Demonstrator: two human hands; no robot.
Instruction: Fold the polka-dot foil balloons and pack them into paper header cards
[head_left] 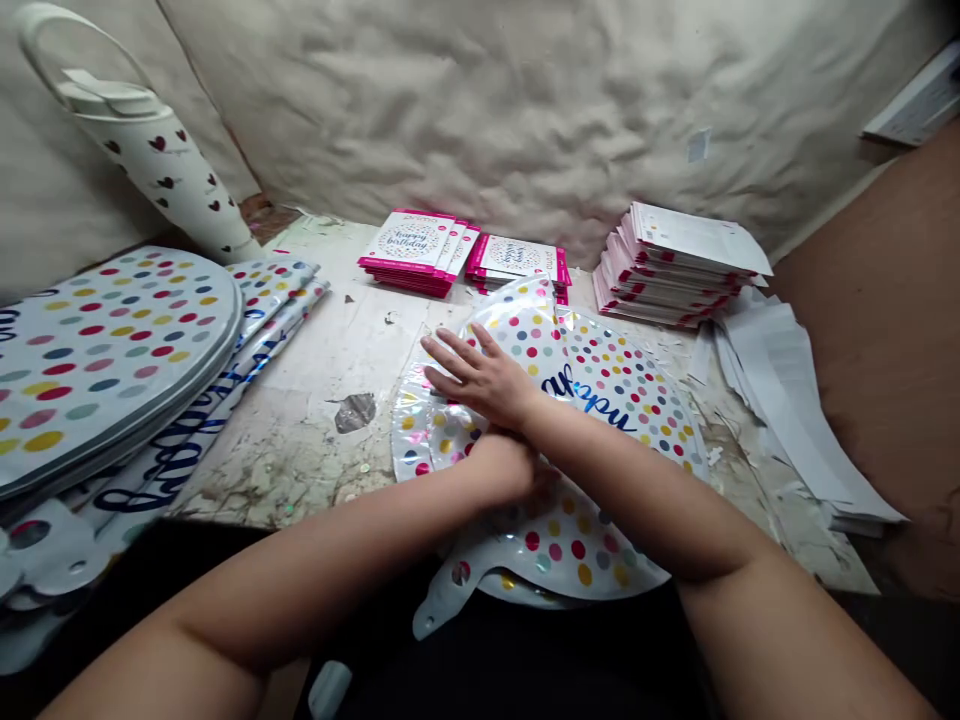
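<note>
A round foil balloon (607,375) with coloured polka dots and blue script lies flat on the worn table (292,430), its tail pointing towards me. My forearms cross above it. My right hand (476,375) rests flat on the balloon's upper left part, fingers spread and holding nothing. My left hand (506,468) lies under my right wrist at the balloon's middle, and its fingers are mostly hidden.
More dotted foil balloons (112,350) are piled at the left. Pink-edged "happy birthday" packets (409,250) and white-backed packets (675,265) stand in stacks at the back. Loose white sheets (787,400) lie at the right, beside a brown board (885,300).
</note>
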